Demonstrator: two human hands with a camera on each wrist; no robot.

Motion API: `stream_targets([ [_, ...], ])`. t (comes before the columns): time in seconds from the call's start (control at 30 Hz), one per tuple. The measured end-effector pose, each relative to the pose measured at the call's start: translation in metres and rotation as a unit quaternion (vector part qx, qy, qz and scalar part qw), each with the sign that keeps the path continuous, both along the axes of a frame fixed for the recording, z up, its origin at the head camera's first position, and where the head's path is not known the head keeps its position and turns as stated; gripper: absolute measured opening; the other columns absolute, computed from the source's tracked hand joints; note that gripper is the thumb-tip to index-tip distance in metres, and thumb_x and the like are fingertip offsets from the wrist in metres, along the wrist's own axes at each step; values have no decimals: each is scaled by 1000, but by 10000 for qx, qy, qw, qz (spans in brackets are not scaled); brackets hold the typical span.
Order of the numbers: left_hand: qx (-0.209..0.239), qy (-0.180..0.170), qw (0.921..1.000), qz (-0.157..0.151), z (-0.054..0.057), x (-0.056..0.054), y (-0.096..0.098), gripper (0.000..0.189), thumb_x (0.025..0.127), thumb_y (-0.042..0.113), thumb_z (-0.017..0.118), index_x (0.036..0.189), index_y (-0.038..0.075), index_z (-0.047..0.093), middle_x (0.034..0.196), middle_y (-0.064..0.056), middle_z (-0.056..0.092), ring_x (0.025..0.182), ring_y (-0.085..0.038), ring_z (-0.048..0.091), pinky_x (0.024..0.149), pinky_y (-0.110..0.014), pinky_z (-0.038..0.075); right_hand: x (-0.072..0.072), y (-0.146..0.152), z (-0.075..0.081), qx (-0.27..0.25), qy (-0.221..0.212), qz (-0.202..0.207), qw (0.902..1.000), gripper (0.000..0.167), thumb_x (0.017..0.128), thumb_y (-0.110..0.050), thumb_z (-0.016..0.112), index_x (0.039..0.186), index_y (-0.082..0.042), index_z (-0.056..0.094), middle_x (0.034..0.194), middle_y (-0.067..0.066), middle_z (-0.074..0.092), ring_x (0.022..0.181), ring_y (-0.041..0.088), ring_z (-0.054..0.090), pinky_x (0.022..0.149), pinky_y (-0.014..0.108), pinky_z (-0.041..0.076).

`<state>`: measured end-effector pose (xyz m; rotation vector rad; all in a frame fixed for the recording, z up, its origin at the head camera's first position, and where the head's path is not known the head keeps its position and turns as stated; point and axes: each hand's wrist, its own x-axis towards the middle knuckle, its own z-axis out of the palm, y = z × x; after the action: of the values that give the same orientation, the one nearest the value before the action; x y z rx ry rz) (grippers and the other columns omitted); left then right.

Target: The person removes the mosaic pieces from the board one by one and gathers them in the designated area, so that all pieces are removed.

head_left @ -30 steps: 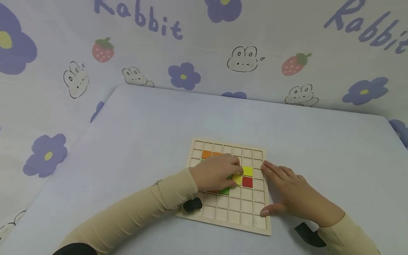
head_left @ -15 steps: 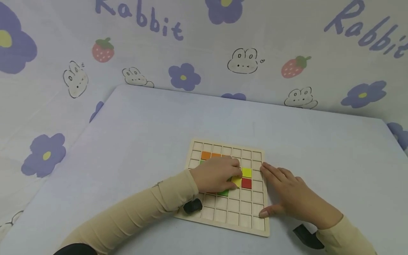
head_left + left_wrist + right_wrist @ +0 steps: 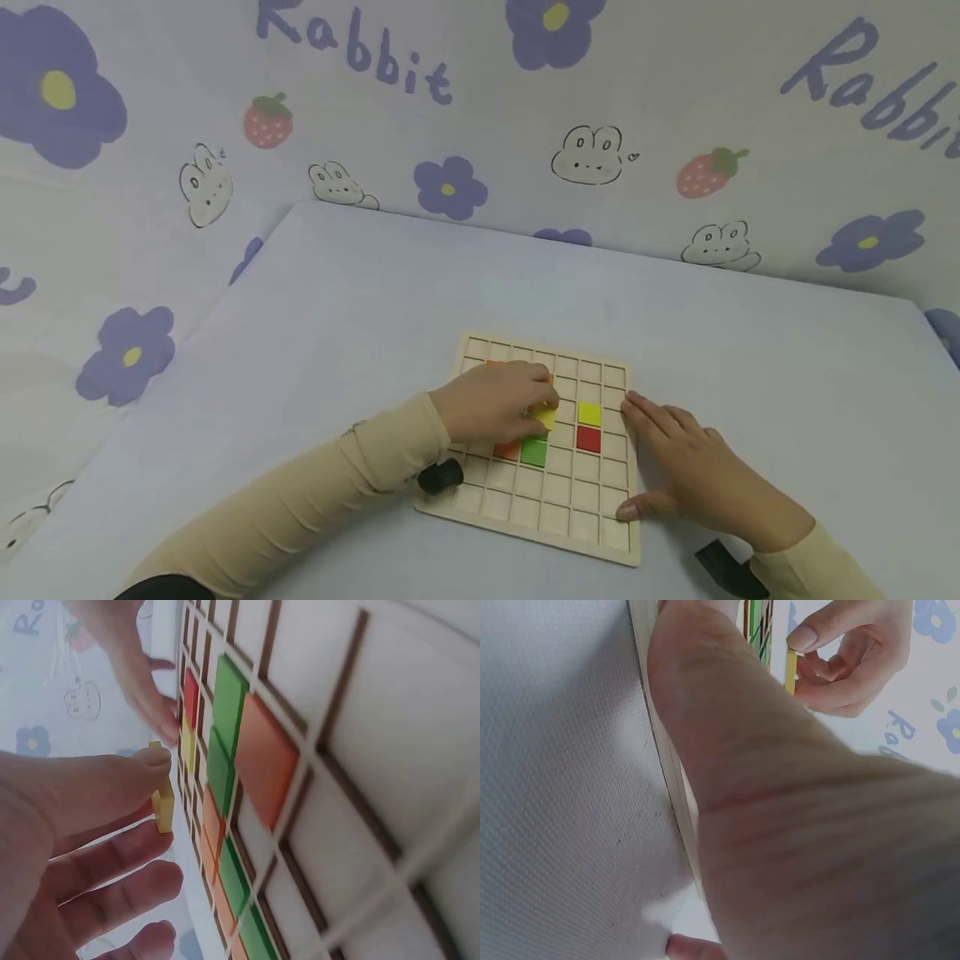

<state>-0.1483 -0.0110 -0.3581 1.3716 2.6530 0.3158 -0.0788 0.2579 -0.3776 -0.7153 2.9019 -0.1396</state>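
Between thumb and fingertips my left hand (image 3: 491, 404) pinches a square yellow tile (image 3: 164, 806), raised off the wooden grid board (image 3: 525, 533). In the head view this tile overlaps the board's middle. A second yellow tile (image 3: 589, 414) lies in a cell on the right, with a red tile (image 3: 588, 439) just below it. Green (image 3: 534, 452) and orange (image 3: 507, 450) tiles sit in cells beneath and beside the left hand, partly hidden by it. My right hand (image 3: 686, 458) rests along the board's right edge, fingers straight, thumb at the lower part of the rim.
The board lies flat on a white table (image 3: 360, 308). Behind the table hangs a printed cloth (image 3: 495, 108) with rabbits, flowers and strawberries. A black strap piece (image 3: 441, 477) shows at the left wrist, another dark piece (image 3: 731, 571) at the right.
The yellow tile left of the red one has come out of its cell and moved left in the left hand's pinch, baring that cell. The right hand stays at the board's edge.
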Motion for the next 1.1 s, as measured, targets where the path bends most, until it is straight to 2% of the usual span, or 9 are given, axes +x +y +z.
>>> stream_targets([
  [0.23, 195, 87, 9995, 243, -2, -5, -24, 26, 90, 28, 66, 113, 17, 67, 103, 4, 58, 85, -9, 52, 75, -22, 46, 0, 2, -3, 52, 165, 76, 9998, 124, 59, -88, 47, 148, -3, 29, 153, 15, 30, 127, 39, 39, 83, 58, 44],
  [0.33, 313, 114, 9988, 366, -2, -7, -39, 24, 89, 26, 67, 111, 16, 67, 103, 3, 59, 84, -10, 53, 75, -24, 48, 0, 2, -4, 24, 180, 87, 9998, 123, 60, -88, 47, 148, -3, 29, 153, 14, 30, 127, 39, 39, 85, 59, 43],
  [0.53, 469, -64, 9953, 850, -2, -13, -70, 28, 88, 26, 69, 113, 15, 67, 107, 2, 59, 90, -11, 55, 82, -27, 49, 1, 1, -3, 14, 78, 19, 10000, 125, 59, -89, 47, 148, -3, 28, 153, 14, 29, 129, 39, 37, 86, 62, 42],
  [0.83, 520, 1, 9878, 1469, -10, -28, -114, 22, 86, 22, 71, 107, 15, 69, 99, 4, 58, 84, -11, 53, 76, -27, 47, 2, 1, -5, -2, 241, 53, 9997, 124, 60, -88, 47, 149, -4, 27, 153, 14, 30, 127, 40, 39, 84, 61, 44],
  [0.93, 447, -24, 9871, 1535, -11, -31, -124, 24, 86, 22, 71, 108, 13, 69, 101, 2, 59, 85, -13, 55, 77, -28, 47, 1, 1, -7, -27, 308, 92, 9995, 123, 60, -87, 48, 148, -5, 28, 152, 14, 31, 126, 40, 40, 82, 61, 44],
  [1.1, 395, 11, 9883, 1471, -11, -32, -131, 26, 84, 21, 73, 107, 10, 69, 102, -1, 61, 86, -15, 56, 78, -29, 48, -2, -1, -7, -38, 341, 135, 9993, 123, 60, -87, 47, 149, -5, 27, 152, 14, 31, 126, 40, 40, 81, 62, 44],
])
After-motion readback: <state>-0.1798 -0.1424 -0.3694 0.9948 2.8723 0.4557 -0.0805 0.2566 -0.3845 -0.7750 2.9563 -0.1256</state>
